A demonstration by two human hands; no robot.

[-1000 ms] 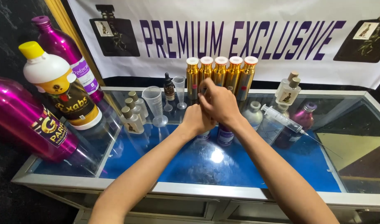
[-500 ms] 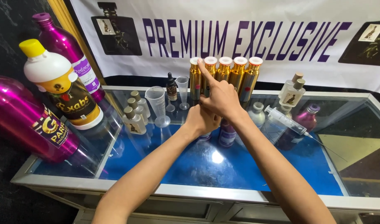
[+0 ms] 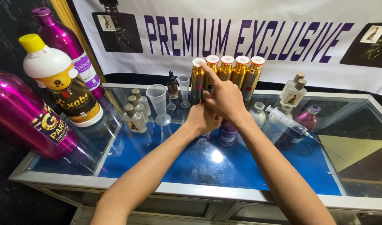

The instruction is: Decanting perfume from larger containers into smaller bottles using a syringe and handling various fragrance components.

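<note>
Both hands are up at the back of the glass table [image 3: 224, 166], right in front of the row of five gold bottles [image 3: 226, 77]. The right hand [image 3: 226, 100] has its index finger stretched out, tip touching the white cap of the leftmost gold bottle, the other fingers curled in; it grips nothing that I can see. The left hand [image 3: 202, 118] sits just under and behind it, fingers curled, and whether it holds anything I cannot tell, the right hand covers it. Below the wrists stands a small purple bottle [image 3: 227, 133]. Close on the left: a clear measuring cup [image 3: 158, 100], a dark dropper bottle [image 3: 172, 86] and a slim clear cone-shaped measure [image 3: 184, 87]. To the right lies a syringe [image 3: 287, 120] across a pink-capped bottle [image 3: 301, 125].

The risk, as I judge it: those gold bottles are tall, narrow and touching, so a push on one cap could tip the row. The forearms also hang low over the purple bottle, and a careless sweep could knock it on the glass
</note>
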